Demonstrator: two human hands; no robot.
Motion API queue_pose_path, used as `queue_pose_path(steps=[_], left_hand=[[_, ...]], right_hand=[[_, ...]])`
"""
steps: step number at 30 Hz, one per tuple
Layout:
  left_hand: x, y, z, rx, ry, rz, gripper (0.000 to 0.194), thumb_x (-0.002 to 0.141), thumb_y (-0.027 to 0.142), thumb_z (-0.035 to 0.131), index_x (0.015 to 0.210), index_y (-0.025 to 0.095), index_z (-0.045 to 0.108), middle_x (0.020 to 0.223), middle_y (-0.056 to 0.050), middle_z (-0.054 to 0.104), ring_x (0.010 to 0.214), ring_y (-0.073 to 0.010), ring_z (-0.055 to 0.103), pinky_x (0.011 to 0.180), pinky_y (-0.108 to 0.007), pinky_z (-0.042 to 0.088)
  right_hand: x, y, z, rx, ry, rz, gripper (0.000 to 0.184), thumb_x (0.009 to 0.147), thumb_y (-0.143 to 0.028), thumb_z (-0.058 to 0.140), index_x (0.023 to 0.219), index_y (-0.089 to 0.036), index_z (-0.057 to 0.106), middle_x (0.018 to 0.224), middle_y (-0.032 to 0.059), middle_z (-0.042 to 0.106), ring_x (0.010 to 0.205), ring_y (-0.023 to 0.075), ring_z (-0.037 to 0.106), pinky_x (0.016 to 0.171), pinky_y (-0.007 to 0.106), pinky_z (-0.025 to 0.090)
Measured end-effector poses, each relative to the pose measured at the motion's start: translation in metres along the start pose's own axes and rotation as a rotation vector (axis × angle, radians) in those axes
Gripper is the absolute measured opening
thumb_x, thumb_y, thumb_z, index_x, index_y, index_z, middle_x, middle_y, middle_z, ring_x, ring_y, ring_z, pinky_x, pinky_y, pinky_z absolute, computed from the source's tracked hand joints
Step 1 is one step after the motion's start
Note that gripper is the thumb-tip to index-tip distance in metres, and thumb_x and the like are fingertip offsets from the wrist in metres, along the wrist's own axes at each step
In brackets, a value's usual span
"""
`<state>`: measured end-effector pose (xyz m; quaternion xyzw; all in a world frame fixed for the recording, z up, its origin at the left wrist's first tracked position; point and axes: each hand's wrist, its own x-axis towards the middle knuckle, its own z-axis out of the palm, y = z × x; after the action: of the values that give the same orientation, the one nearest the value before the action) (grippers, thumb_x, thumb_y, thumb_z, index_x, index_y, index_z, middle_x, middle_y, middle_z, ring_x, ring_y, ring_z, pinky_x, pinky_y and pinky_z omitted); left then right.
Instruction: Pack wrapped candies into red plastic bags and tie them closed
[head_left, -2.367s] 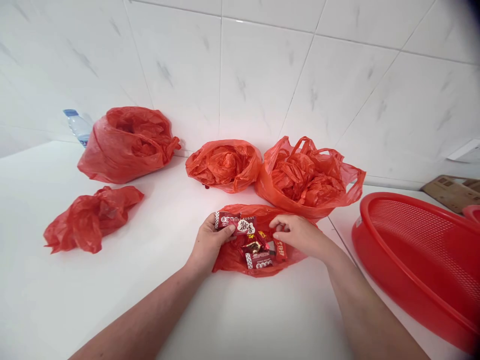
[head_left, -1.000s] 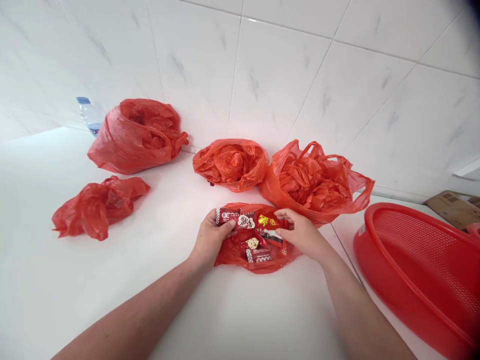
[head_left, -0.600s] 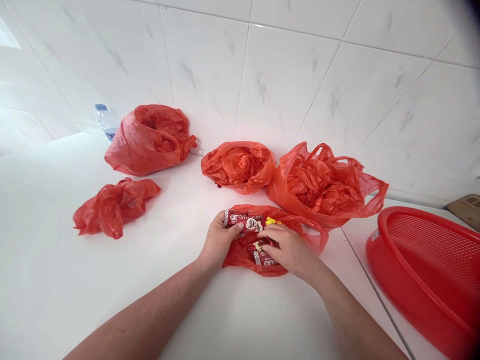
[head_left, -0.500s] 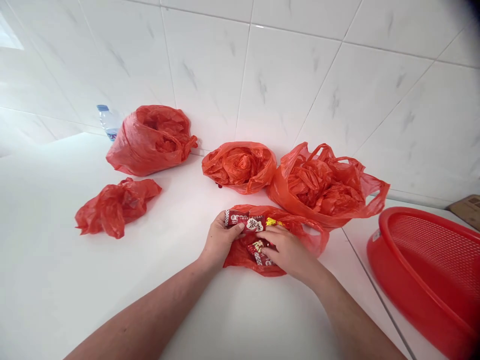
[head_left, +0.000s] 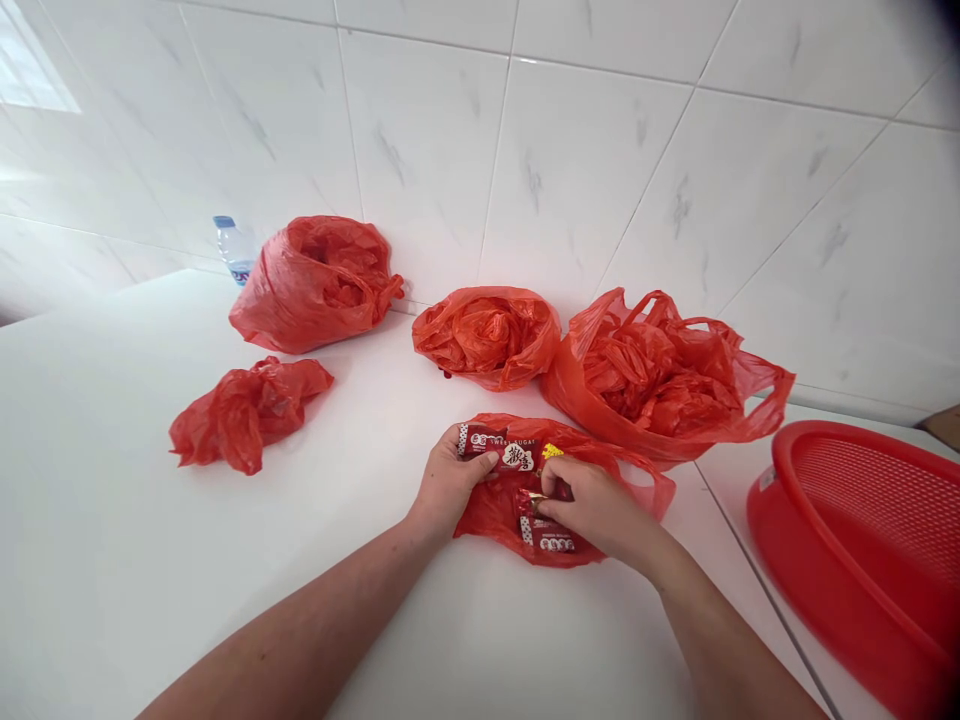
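My left hand point(head_left: 444, 488) is closed on a dark red candy packet point(head_left: 517, 456) printed "SWEET SUGAR", with the thumb across its front. Under it spreads an opened red plastic bag point(head_left: 487, 510) on the white table. My right hand point(head_left: 600, 505) has its fingers curled in a pinch over the bag, on a small red and gold wrapped candy point(head_left: 528, 502). Below those fingertips lies a second dark red packet point(head_left: 551, 538) with white print. Something with a yellow wrapper point(head_left: 553, 452) shows between the first packet and my right knuckles, partly hidden.
Stuffed red plastic bags stand along the tiled wall: one at left point(head_left: 315, 285), one in the middle point(head_left: 487, 338), one at right point(head_left: 660, 375). A crumpled red bag point(head_left: 251, 412) lies at left. A water bottle point(head_left: 234, 250) stands behind. A red basket point(head_left: 795, 540) fills the right side.
My right fingers have curled closed onto the small candy, and the lower packet shows more fully. My left hand keeps its packet. The whole view has shifted slightly.
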<state>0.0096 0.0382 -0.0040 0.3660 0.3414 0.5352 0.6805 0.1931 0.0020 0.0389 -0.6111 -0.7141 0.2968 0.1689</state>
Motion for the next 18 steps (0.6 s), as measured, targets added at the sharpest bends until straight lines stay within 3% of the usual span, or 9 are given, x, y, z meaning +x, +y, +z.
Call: queue_pose_path(steps=[7,18], left_hand=[[0.0,-0.001,-0.001,0.018,-0.01,0.005,0.036,0.067,0.024,0.076,0.097,0.017,0.058,0.09,-0.006,0.07,0.079,-0.021,0.067,0.077,-0.037,0.054],[0.0,-0.001,-0.002,0.025,-0.007,0.002,0.032,0.068,0.023,0.075,0.094,0.016,0.058,0.089,-0.006,0.071,0.079,-0.0206,0.067,0.077,-0.036,0.053]], right_hand=[[-0.002,0.0,-0.013,0.211,0.101,-0.037,0.014,0.073,-0.025,0.059,0.079,-0.022,0.047,0.08,-0.0036,0.053,0.074,0.0129,0.05,0.066,0.025,0.041],[0.003,0.009,-0.01,0.369,0.086,-0.023,0.022,0.075,-0.029,0.061,0.096,-0.021,0.059,0.089,0.0017,0.061,0.08,0.0169,0.056,0.068,0.029,0.046]])
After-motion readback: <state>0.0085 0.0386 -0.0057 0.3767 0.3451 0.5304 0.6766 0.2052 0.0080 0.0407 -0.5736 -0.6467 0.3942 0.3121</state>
